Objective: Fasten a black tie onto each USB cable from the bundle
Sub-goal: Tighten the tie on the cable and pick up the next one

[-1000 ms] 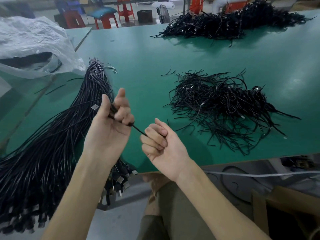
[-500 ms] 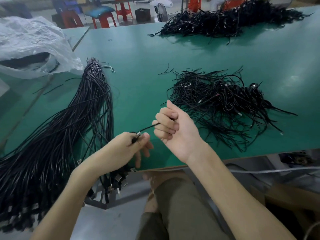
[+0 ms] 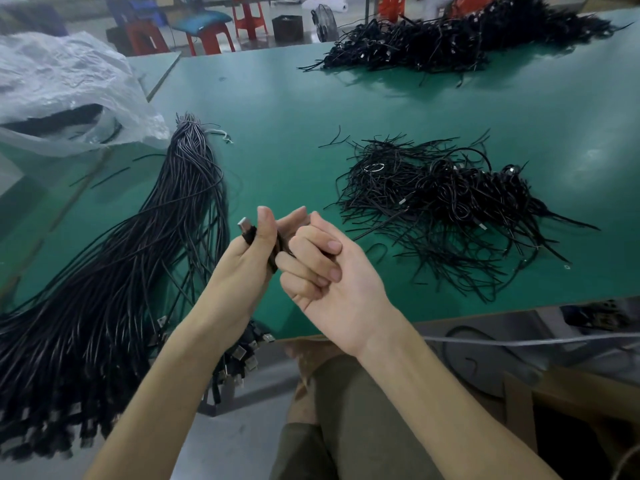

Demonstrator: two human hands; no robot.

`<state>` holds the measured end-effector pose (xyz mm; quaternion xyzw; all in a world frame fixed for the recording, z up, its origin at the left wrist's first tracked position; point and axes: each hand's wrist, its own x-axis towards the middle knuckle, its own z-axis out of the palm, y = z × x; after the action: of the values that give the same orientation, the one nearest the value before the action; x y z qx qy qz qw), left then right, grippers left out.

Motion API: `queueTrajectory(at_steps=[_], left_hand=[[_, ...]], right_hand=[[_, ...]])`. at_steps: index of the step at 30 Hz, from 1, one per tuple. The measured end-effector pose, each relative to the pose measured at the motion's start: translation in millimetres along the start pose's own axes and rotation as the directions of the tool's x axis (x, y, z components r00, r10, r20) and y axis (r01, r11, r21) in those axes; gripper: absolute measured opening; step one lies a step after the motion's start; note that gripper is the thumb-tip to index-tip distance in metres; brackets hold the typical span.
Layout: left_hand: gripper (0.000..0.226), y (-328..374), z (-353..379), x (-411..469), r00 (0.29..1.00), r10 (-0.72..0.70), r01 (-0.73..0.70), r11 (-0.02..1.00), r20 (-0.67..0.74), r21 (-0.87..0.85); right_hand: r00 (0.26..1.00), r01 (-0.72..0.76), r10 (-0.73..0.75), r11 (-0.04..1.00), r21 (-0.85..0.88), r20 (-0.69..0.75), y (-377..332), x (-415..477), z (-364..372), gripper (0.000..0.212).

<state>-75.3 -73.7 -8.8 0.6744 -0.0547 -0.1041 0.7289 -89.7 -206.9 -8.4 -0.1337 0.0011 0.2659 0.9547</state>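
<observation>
Head view: left hand (image 3: 242,268) grips USB cable (image 3: 250,233), plug above thumb; right hand (image 3: 332,278) pinches it.

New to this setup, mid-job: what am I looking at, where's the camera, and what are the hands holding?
No machine: one head-worn camera looks down at a person's two bare hands. The left hand grips a USB cable, plug up. The right hand curls round a black strand beside it; cable or tie, I cannot tell. On the green table lie the cable bundle at left, a pile of black ties and cables at right, another black pile farther back, and a plastic bag.
</observation>
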Motion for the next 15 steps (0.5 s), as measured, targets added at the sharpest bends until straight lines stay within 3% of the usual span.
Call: queueTrajectory(at_steps=[5, 12, 15], left_hand=[[0.064, 6, 12, -3, 1.0, -0.015, 0.011, 0.952, -0.01, -0.305], [0.053, 6, 0, 9, 0.998, -0.059, 0.039, 0.886, -0.027, -0.462], [0.036, 3, -10, 19, 0.992, -0.074, -0.005, 0.789, -0.102, -0.615]], right_hand=[[1.0, 0.011, -0.01, 0.998, 0.056, -0.006, 8, 3, -3, 0.051], [0.997, -0.041, 0.04, 0.999, -0.009, -0.065, 8, 7, -16, 0.049], [0.994, -0.032, 0.023, 0.996, -0.079, -0.111, 2, 10, -23, 0.049]])
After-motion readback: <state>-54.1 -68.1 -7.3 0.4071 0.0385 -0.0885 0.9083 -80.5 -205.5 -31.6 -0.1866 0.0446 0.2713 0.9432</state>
